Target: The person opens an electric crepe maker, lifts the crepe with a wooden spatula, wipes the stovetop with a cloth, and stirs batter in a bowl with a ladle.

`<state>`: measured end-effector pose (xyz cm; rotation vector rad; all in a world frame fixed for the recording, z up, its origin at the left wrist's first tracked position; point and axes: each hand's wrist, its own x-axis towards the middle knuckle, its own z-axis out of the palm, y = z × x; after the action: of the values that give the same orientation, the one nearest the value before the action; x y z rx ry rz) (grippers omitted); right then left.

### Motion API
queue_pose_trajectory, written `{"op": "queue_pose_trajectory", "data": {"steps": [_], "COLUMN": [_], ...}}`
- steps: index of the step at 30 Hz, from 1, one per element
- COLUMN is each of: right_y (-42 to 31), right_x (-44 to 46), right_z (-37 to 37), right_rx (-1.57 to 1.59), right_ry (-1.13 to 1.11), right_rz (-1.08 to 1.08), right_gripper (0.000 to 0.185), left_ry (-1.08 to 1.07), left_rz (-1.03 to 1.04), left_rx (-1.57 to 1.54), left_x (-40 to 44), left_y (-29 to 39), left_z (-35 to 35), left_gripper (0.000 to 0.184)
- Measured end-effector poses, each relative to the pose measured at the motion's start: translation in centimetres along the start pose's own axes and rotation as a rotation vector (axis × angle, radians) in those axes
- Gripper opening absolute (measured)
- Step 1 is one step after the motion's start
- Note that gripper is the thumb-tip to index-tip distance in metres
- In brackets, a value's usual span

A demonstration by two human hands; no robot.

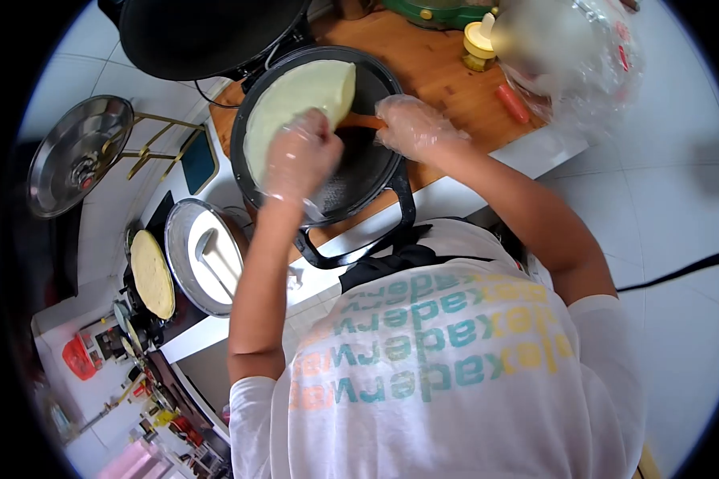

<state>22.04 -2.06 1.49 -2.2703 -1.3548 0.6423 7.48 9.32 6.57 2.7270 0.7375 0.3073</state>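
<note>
A thin pale pancake [295,89] lies in the round black electric pan [359,188], covering its far and left parts. One side looks lifted or folded over, baring the dark pan surface. My left hand [299,156], in a clear plastic glove and slightly blurred, is closed at the pancake's near edge. Its fingertips seem to pinch that edge, though the contact is partly hidden. Gloved as well, my right hand [414,128] is wrapped round an orange-brown flat tool [363,120] that reaches over the pan beside the pancake; its far end is hard to make out.
The pan's lid [208,36] stands open behind. On the left are a batter bowl [173,243] with a ladle [206,254], another round pancake [152,274] and a steel lid [80,156]. A yellow-topped bottle [478,48], red sausage-like stick [512,104] and plastic bag [583,60] sit right.
</note>
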Motion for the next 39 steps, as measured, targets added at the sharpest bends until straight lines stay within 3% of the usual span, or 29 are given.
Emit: {"op": "queue_pose_trajectory", "data": {"steps": [1, 3, 5, 12, 15, 18, 21, 24, 28, 31, 32, 34, 37, 39], "right_y": [0.4, 0.7, 1.2, 0.9, 1.4, 0.2, -1.1, -1.3, -3.4, -2.9, -3.6, -3.1, -3.8, -2.9], "right_x": [1.3, 2.8, 3.4, 3.5, 3.9, 2.7, 1.1, 0.1, -1.8, -0.6, -0.8, -0.1, -0.8, -1.1], "right_z": [0.7, 1.9, 2.1, 2.5, 3.7, 2.7, 0.6, -0.7, -4.7, -8.1, -9.4, -9.2, -7.0, -5.5], "right_rx": [0.129, 0.306, 0.399, 0.758, 0.822, 0.989, 1.23, 1.419, 1.237, 0.791, 0.686, -0.148, -0.518, -0.522], "right_ry": [-0.028, -0.116, -0.23, -0.312, -0.304, -0.287, -0.278, -0.196, 0.077, 0.02, 0.007, 0.491, 0.205, 0.219], "right_rz": [0.052, 0.124, 0.173, 0.325, 0.3, 0.279, 0.374, 0.322, 0.306, 0.111, -0.028, -0.77, -0.688, -0.648], "right_gripper": [0.025, 0.027, 0.031, 0.017, 0.016, 0.014, 0.03, 0.04, 0.039, 0.033, 0.026, 0.022, 0.024, 0.022], "left_ry": [0.028, -0.088, -0.089, 0.045, 0.045, 0.165, 0.251, 0.292, 0.314, 0.356, 0.373, 0.393, 0.407, 0.398], "left_rz": [0.112, 0.056, 0.027, -0.089, -0.179, -0.11, -0.006, 0.045, 0.09, 0.101, 0.112, 0.095, 0.06, 0.029], "left_rx": [0.107, 0.227, 0.113, -0.202, -0.289, -0.286, -0.248, -0.251, -0.322, -0.324, -0.309, -0.326, -0.343, -0.347], "left_x": [-0.7, -3.0, -4.9, -6.8, -5.8, -4.8, -4.2, -4.3, -5.0, -5.9, -6.2, -7.0, -8.3, -9.1], "left_y": [0.1, 1.4, 2.7, -0.9, -2.0, -3.3, -2.1, 0.6, 2.0, 2.2, 2.1, 1.6, 1.4, 1.0], "left_z": [0.9, 1.7, 1.5, 2.7, 2.8, 4.6, 4.6, 3.0, 1.8, 1.3, 1.1, 1.1, 1.1, 1.2], "left_gripper": [0.01, 0.019, 0.021, 0.017, 0.016, 0.02, 0.026, 0.027, 0.027, 0.025, 0.024, 0.022, 0.018, 0.016]}}
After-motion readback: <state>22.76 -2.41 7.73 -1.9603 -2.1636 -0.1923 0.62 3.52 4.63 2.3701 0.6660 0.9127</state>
